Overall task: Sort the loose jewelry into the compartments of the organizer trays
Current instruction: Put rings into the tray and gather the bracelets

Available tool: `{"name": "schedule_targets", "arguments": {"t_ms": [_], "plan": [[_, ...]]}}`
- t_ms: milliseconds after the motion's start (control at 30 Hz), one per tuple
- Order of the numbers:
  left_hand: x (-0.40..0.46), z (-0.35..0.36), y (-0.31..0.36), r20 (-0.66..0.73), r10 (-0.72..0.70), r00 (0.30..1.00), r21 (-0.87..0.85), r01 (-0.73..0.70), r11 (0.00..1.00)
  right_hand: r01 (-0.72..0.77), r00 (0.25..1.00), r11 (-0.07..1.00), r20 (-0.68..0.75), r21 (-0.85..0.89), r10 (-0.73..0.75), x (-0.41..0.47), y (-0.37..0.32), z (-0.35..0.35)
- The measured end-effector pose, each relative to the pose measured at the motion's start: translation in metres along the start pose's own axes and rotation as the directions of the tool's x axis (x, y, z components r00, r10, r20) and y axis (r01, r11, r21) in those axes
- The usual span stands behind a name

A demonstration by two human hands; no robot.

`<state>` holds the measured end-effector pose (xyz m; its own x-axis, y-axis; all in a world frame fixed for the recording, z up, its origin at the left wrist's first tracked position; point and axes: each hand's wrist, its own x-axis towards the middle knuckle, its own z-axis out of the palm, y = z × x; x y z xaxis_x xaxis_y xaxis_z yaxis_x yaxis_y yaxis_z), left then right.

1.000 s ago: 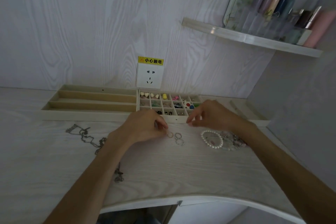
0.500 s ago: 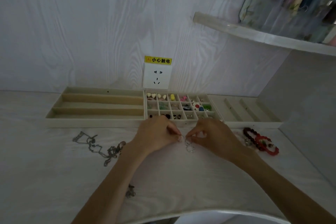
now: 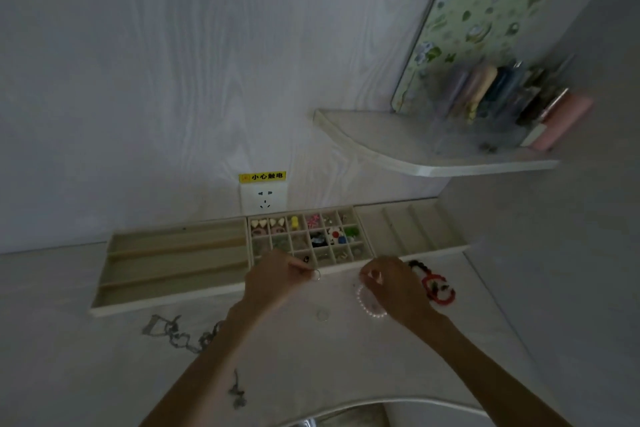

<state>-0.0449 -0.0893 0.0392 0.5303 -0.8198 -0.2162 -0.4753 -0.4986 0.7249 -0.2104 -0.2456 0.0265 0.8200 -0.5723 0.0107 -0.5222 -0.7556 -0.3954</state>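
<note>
Our hands had parted: the left hand now pinched a ring near the tray, the right hand another ring.

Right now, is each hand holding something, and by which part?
The left hand pinches a small ring by its band at the fingertips. The right hand also pinches something small, too blurred to name.
</note>
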Motion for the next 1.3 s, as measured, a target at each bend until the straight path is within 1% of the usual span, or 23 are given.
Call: {"name": "schedule_targets", "arguments": {"t_ms": [100, 167, 233, 367, 467, 567, 667, 767, 900, 1033, 1100, 1233, 1300], "plan": [[0.007, -0.005, 0.014, -0.030, 0.018, 0.999, -0.043, -0.019, 0.999, -0.161, 0.986, 0.981, -0.031, 0.108, 0.165, 0.011, 0.011, -0.026], [0.012, -0.006, 0.020, -0.060, 0.027, 0.998, -0.077, -0.031, 0.997, -0.185, 0.980, 0.974, -0.051, 0.128, 0.193, 0.019, 0.013, -0.031], [0.023, -0.007, 0.027, -0.062, 0.022, 0.998, -0.047, -0.025, 0.999, -0.197, 0.979, 0.975, -0.040, 0.104, 0.202, 0.032, 0.015, -0.033], [0.043, -0.009, 0.038, -0.111, -0.053, 0.992, -0.002, 0.053, 0.999, -0.152, 0.988, 0.988, 0.006, -0.035, 0.152, 0.055, 0.020, -0.023], [0.053, -0.007, 0.041, -0.132, -0.098, 0.986, 0.031, 0.103, 0.994, -0.071, 0.998, 0.997, -0.001, -0.031, 0.071, 0.069, 0.026, -0.013], [0.056, -0.005, 0.041, -0.141, -0.124, 0.982, 0.085, 0.136, 0.987, 0.010, 0.999, 0.998, 0.035, -0.063, -0.008, 0.075, 0.029, -0.005], [0.054, -0.004, 0.041, -0.170, -0.158, 0.973, 0.092, 0.176, 0.980, 0.036, 0.998, 0.996, 0.055, -0.087, -0.031, 0.076, 0.032, -0.001], [0.052, -0.003, 0.040, -0.166, -0.147, 0.975, 0.119, 0.167, 0.979, 0.077, 0.996, 0.986, 0.048, -0.148, -0.071, 0.077, 0.031, 0.003], [0.050, -0.003, 0.041, -0.167, -0.132, 0.977, 0.131, 0.155, 0.979, 0.083, 0.996, 0.972, 0.034, -0.218, -0.078, 0.077, 0.030, 0.003], [0.053, -0.004, 0.041, -0.154, -0.142, 0.978, 0.142, 0.164, 0.976, 0.049, 0.996, 0.973, -0.066, -0.225, -0.065, 0.068, 0.028, -0.016], [0.061, -0.002, 0.046, -0.141, -0.118, 0.983, 0.180, 0.142, 0.973, 0.042, 0.992, 0.979, -0.107, -0.198, -0.065, 0.059, 0.031, -0.030], [0.080, 0.016, 0.066, -0.091, 0.011, 0.996, 0.302, 0.017, 0.953, 0.009, 0.986, 0.997, -0.167, -0.083, -0.022, 0.029, 0.046, -0.054], [0.090, 0.030, 0.074, -0.054, 0.051, 0.997, 0.378, -0.027, 0.925, -0.016, 0.984, 0.999, -0.181, -0.051, 0.007, 0.012, 0.054, -0.066]]}}
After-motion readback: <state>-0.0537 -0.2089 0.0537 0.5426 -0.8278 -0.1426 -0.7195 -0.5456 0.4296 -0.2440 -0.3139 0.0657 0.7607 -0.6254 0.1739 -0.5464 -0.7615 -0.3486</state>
